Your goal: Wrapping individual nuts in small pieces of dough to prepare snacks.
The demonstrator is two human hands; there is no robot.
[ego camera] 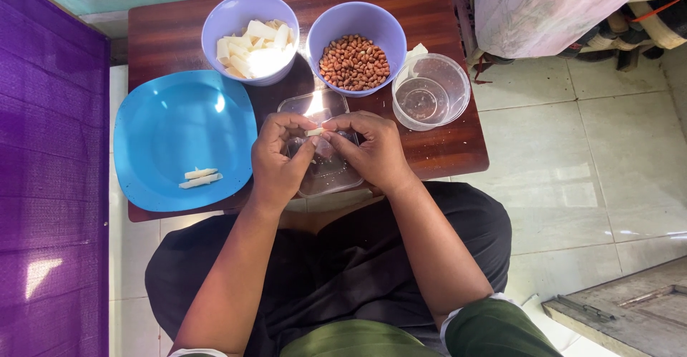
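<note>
My left hand (278, 153) and my right hand (372, 149) meet over a clear rectangular plastic tray (336, 178) on a low wooden table (444, 149). Between the fingertips of both hands is a small pale piece of pastry wrapper (315, 132), pinched from both sides. To the left, a blue square plate (179, 135) carries two thin pale rolled sticks (200, 178). Behind the hands stand a lilac bowl of pale wrapper squares (254, 42) and a lilac bowl of peanuts (354, 62).
A clear round plastic cup (431, 92) stands at the right of the table. A purple cloth (50, 185) covers the left side. Pale floor tiles (587, 171) lie to the right, with draped fabric (551, 6) at the top right.
</note>
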